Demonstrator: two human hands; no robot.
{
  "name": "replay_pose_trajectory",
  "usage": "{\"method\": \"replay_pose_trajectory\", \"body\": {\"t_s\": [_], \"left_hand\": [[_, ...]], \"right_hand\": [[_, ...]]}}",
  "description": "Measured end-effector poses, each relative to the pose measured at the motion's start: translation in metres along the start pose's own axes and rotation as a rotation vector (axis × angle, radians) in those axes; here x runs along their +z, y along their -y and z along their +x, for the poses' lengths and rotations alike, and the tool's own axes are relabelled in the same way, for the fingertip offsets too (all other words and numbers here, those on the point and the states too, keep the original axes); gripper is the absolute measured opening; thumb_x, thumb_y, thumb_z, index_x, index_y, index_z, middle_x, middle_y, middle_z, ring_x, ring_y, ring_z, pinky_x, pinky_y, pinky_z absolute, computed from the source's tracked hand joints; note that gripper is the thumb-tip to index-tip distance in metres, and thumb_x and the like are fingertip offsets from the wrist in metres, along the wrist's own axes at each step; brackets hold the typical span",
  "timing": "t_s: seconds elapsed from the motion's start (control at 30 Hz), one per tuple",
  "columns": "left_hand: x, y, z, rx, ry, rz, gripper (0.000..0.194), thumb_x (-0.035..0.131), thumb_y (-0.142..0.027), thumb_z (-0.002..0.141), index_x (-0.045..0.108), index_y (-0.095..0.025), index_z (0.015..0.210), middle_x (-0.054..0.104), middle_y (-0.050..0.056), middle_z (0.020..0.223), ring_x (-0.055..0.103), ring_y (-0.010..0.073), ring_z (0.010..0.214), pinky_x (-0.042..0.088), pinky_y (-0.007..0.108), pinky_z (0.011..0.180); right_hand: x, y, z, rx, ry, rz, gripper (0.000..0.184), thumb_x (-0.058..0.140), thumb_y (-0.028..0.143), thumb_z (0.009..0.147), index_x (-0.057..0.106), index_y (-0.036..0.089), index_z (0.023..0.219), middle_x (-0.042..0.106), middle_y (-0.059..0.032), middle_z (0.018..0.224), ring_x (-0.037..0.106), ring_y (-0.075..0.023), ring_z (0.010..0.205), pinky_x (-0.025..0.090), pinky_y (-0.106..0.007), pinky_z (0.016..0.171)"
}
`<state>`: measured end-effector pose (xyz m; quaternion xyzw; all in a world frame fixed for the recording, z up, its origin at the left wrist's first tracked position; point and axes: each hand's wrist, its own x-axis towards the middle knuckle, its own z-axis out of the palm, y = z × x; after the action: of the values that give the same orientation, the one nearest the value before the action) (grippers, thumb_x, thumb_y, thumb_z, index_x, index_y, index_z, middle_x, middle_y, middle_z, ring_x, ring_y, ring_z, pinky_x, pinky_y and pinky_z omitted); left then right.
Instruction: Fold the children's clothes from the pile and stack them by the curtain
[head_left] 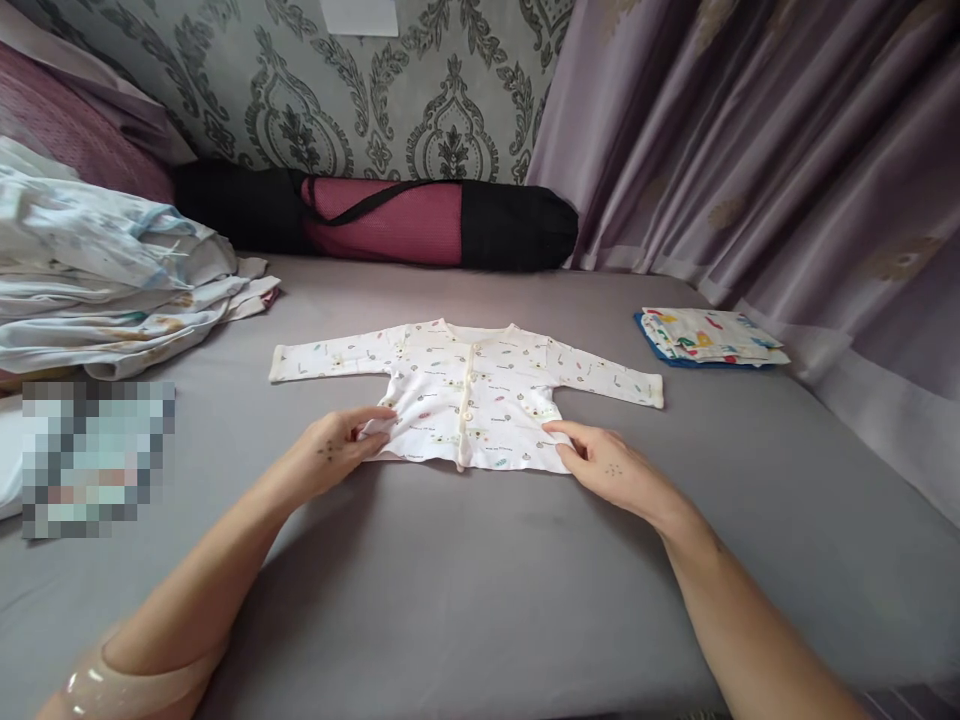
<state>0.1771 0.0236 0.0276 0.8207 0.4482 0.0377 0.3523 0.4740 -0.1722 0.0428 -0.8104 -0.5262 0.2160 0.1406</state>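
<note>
A small white baby shirt (480, 400) with a fine print lies spread out, front up, its sleeves stretched to both sides. A buttoned placket runs down its middle. My left hand (334, 450) pinches the shirt's lower left side between thumb and fingers. On the opposite side, my right hand (611, 465) grips the lower right edge the same way. The fabric between the two hands is slightly wrinkled near the fingertips. A light bangle circles my left forearm.
The shirt lies on a grey sheet (480, 590). Folded printed clothes (712, 338) sit at right, near purple curtains (675, 130). At left is a heap of clothes (112, 270) above a pixelated item (97, 460). A black and maroon long bag (382, 220) lies along the patterned wall.
</note>
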Motion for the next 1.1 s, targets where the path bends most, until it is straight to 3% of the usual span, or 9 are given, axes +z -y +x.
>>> {"method": "replay_pose_trajectory", "body": {"t_s": [0.23,0.4,0.47,0.57,0.67,0.77,0.83,0.93,1.1], "left_hand": [[-0.002,0.005,0.002,0.036,0.005,0.142,0.057,0.044,-0.061,0.085,0.064,-0.025,0.125,0.035,-0.004,0.059,0.041,0.0155,0.057,0.031,0.026,0.058],[0.002,0.007,-0.001,0.110,-0.082,0.209,0.052,0.044,-0.061,0.086,0.067,-0.027,0.119,0.051,0.001,0.069,0.051,0.0178,0.063,0.039,0.028,0.062],[0.006,0.003,-0.003,0.168,-0.219,0.248,0.049,0.044,-0.060,0.087,0.069,-0.026,0.112,0.057,0.005,0.081,0.054,0.0189,0.069,0.043,0.030,0.068],[0.015,-0.015,-0.003,0.354,-0.369,0.283,0.042,0.042,-0.054,0.092,0.070,-0.025,0.107,0.061,0.009,0.097,0.058,0.0225,0.084,0.046,0.033,0.076],[0.030,-0.046,-0.001,0.638,-0.250,0.260,0.035,0.038,-0.040,0.097,0.068,-0.024,0.107,0.064,0.010,0.106,0.058,0.0239,0.098,0.047,0.036,0.084],[0.054,-0.084,0.001,0.820,-0.035,0.253,0.037,0.031,-0.032,0.100,0.064,-0.021,0.112,0.065,0.011,0.111,0.060,0.0222,0.101,0.049,0.036,0.086],[0.075,-0.106,0.003,0.897,0.034,0.244,0.039,0.030,-0.034,0.101,0.060,-0.018,0.119,0.064,0.013,0.121,0.060,0.0233,0.112,0.049,0.036,0.093],[0.110,-0.127,0.005,0.904,0.023,0.275,0.058,0.032,-0.051,0.098,0.046,-0.010,0.136,0.050,0.021,0.141,0.041,0.0311,0.137,0.038,0.045,0.109],[0.147,-0.131,0.005,0.865,0.024,0.310,0.072,0.025,-0.060,0.097,0.032,-0.008,0.147,0.036,0.023,0.151,0.025,0.0304,0.145,0.025,0.047,0.117]], "right_hand": [[-0.004,-0.007,-0.002,-0.022,0.040,0.019,0.039,0.047,0.039,0.089,0.066,0.031,0.121,0.054,0.0045,0.060,0.047,-0.0134,0.055,0.030,-0.024,0.055],[-0.004,-0.019,0.006,-0.058,0.087,0.148,0.033,0.049,0.041,0.088,0.074,0.023,0.101,0.058,0.0030,0.062,0.049,-0.0136,0.056,0.033,-0.024,0.053],[-0.003,-0.025,0.014,-0.065,0.007,0.174,0.031,0.049,0.039,0.088,0.074,0.022,0.092,0.064,0.0008,0.071,0.054,-0.0154,0.064,0.039,-0.025,0.058],[0.000,-0.032,0.028,-0.062,-0.276,0.094,0.026,0.050,0.031,0.090,0.073,0.023,0.097,0.069,-0.0023,0.091,0.060,-0.0172,0.077,0.045,-0.027,0.072],[0.003,-0.038,0.041,-0.179,-0.424,-0.088,0.029,0.047,0.019,0.091,0.073,0.023,0.103,0.066,-0.0059,0.112,0.059,-0.0199,0.100,0.045,-0.031,0.088],[0.007,-0.039,0.046,-0.282,-0.406,-0.234,0.034,0.044,0.012,0.091,0.072,0.022,0.106,0.061,-0.0058,0.129,0.051,-0.0225,0.116,0.041,-0.035,0.100],[0.009,-0.038,0.046,-0.296,-0.388,-0.288,0.038,0.041,0.009,0.091,0.070,0.021,0.112,0.058,-0.0055,0.135,0.047,-0.0230,0.121,0.039,-0.036,0.103],[0.010,-0.039,0.046,-0.290,-0.364,-0.322,0.042,0.037,0.008,0.092,0.064,0.018,0.121,0.056,-0.0068,0.138,0.045,-0.0226,0.124,0.038,-0.037,0.105],[0.010,-0.038,0.047,-0.259,-0.379,-0.339,0.044,0.035,0.012,0.094,0.054,0.013,0.133,0.050,-0.0097,0.144,0.043,-0.0249,0.126,0.035,-0.039,0.106]]}}
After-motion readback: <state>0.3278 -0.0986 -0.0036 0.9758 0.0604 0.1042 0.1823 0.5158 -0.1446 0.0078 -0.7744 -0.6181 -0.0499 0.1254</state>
